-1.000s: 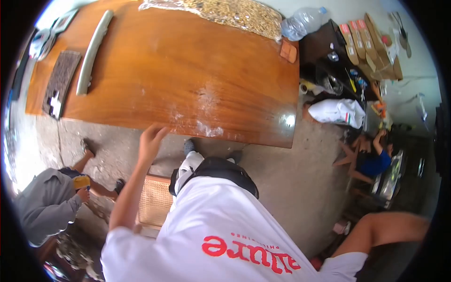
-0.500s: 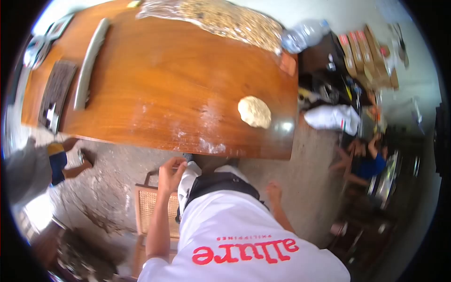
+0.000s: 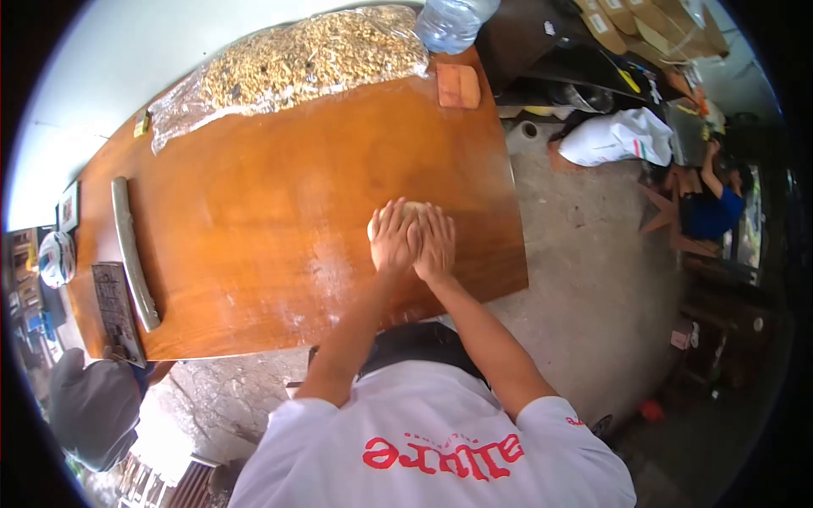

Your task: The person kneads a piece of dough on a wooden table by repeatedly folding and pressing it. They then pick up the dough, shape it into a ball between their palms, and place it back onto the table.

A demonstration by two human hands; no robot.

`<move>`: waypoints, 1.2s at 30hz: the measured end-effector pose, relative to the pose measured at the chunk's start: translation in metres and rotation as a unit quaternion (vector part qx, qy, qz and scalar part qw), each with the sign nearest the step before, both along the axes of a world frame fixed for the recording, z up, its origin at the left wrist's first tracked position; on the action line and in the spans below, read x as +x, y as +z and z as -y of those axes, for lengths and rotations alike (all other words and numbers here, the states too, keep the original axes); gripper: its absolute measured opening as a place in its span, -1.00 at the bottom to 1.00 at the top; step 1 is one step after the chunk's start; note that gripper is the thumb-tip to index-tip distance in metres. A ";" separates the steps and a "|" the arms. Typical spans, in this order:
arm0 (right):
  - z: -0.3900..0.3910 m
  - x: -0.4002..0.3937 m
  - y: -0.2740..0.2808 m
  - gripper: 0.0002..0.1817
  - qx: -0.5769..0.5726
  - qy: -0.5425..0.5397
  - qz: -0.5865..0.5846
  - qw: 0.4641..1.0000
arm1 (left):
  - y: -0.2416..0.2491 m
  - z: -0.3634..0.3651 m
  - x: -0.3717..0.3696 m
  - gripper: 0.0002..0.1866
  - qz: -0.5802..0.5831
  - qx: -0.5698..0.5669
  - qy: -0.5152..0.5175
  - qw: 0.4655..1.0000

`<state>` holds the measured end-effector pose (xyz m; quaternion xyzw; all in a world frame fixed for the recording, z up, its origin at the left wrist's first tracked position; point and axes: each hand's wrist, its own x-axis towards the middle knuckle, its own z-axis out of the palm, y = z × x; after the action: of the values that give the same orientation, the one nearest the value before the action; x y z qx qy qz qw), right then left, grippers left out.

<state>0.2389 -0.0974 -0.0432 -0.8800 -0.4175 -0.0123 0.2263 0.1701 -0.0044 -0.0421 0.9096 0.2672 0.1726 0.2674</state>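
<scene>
Both my hands lie side by side on a round piece of pale dough (image 3: pixel 412 206) near the right front part of the wooden table (image 3: pixel 246 212). My left hand (image 3: pixel 394 242) presses on it from the left, palm down, with fingers stretched forward. Close beside it, my right hand (image 3: pixel 435 243) rests flat on the dough's right part, its fingers also extended. Most of the dough is hidden under the two hands; only its top and left rim show. White flour marks (image 3: pixel 326 271) streak the tabletop to the left of my hands.
A long plastic bag of nuts or grain (image 3: pixel 313 59) lies along the far edge, with a large water bottle (image 3: pixel 453 24) and an orange-brown block (image 3: pixel 458 86) at its right. A grey pole (image 3: pixel 134 254) and dark board (image 3: pixel 118 309) lie left. A person (image 3: pixel 97 406) stands at the left.
My hands have come up from beside my body onto the dough, which was uncovered on the table. My view has shifted, and I am nearer the table.
</scene>
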 end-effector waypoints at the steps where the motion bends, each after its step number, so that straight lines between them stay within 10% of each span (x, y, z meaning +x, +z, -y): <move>1: -0.004 0.006 -0.003 -0.47 -0.027 0.007 0.010 1.000 | -0.007 -0.006 -0.002 -0.41 -0.028 0.029 -0.001 0.999; 12: -0.079 0.143 0.001 -0.47 -0.021 0.148 -0.009 0.989 | -0.004 -0.083 0.094 -0.38 -0.129 0.050 0.103 0.985; 18: -0.073 0.129 0.071 -0.47 -0.122 0.209 0.019 0.970 | 0.000 -0.034 0.054 -0.52 -0.007 -0.136 0.200 0.970; 20: -0.057 0.124 0.064 -0.38 -0.074 0.139 -0.031 0.987 | 0.025 0.004 0.024 -0.59 -0.048 -0.173 0.267 0.947; 22: -0.044 0.129 0.017 -0.36 0.205 -0.033 -0.184 0.961 | 0.008 0.026 -0.001 -0.57 -0.015 -0.158 0.302 0.940; 25: -0.051 0.079 -0.019 -0.38 0.111 0.015 -0.207 0.972 | 0.003 0.036 -0.034 -0.53 0.046 -0.370 0.278 0.885; 30: -0.027 -0.023 0.039 -0.56 0.122 0.042 -0.156 0.979 | 0.002 -0.001 -0.081 -0.43 -0.023 -0.348 0.254 0.902; 32: 0.002 -0.051 0.019 -0.63 0.196 0.101 0.008 0.975 | 0.012 -0.009 -0.079 -0.40 0.127 -0.327 0.285 0.892; 36: 0.014 -0.051 0.054 -0.71 0.081 0.100 -0.082 0.988 | 0.020 -0.011 -0.071 -0.37 0.082 -0.357 0.066 0.928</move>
<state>0.1879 -0.1112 0.0109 -0.8104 -0.4810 0.0491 0.3307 0.0994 0.0070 -0.0226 0.7171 0.3473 0.1573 0.5835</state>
